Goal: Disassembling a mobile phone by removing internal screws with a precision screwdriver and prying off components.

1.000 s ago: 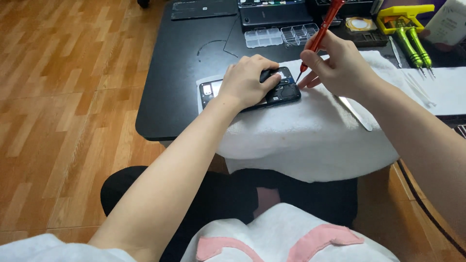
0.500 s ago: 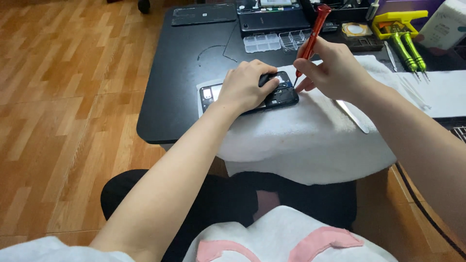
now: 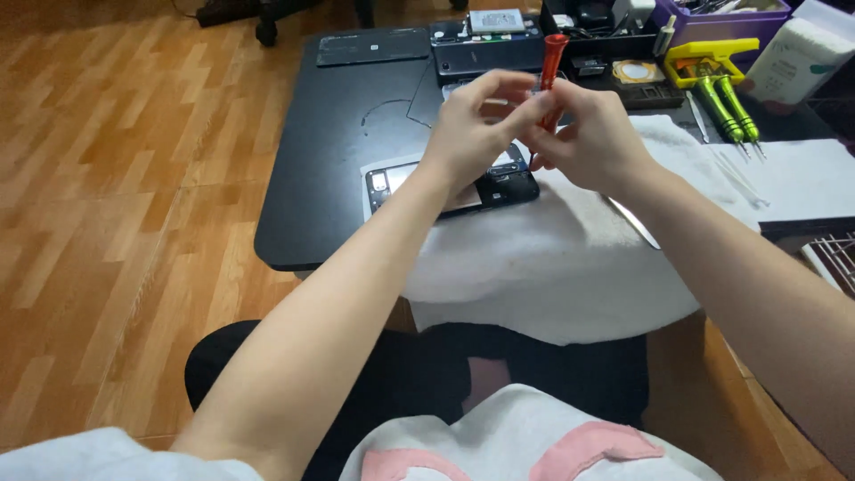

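Phone (image 3: 499,185) with its back off lies on the white towel (image 3: 552,258), under your raised hands. Your left hand (image 3: 468,129) pinches its fingertips at the red screwdriver (image 3: 550,76), while your right hand (image 3: 592,138) grips that upright shaft; 2 green screwdrivers (image 3: 726,107) lie farther right.

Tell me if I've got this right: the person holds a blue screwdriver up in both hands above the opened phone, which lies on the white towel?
Not quite: the screwdriver is red, not blue, as the head view shows. The rest stands: the left hand and the right hand meet around it above the opened phone, which lies on the white towel.
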